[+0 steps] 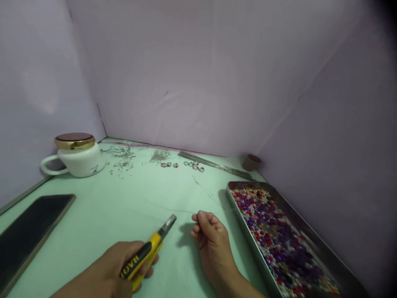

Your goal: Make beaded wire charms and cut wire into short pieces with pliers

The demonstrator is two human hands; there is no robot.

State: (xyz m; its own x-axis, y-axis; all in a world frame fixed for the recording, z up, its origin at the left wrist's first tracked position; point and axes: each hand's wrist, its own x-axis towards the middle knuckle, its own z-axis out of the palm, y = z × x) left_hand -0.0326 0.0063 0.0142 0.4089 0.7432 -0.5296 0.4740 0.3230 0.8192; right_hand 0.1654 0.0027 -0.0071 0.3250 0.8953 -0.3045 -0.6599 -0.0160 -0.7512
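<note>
My left hand (127, 267) is wrapped round yellow-and-black pliers (147, 254), whose metal nose points up and to the right. My right hand (211, 236) is a short way to the right, with thumb and forefinger pinched together. A very thin wire (173, 209) runs leftward over the green tabletop from those fingertips. The pliers and the wire are apart. Beyond my right hand, another fine strand of wire (201, 185) lies on the surface.
A metal tray (248, 231) of mixed beads stands at the right. Behind are a wire bundle (214, 163), red-beaded pieces (194, 166) and wire scraps (122, 153). At left are a lidded white cup (82, 161) and a phone (34, 231). Pale walls (186, 74) enclose the table.
</note>
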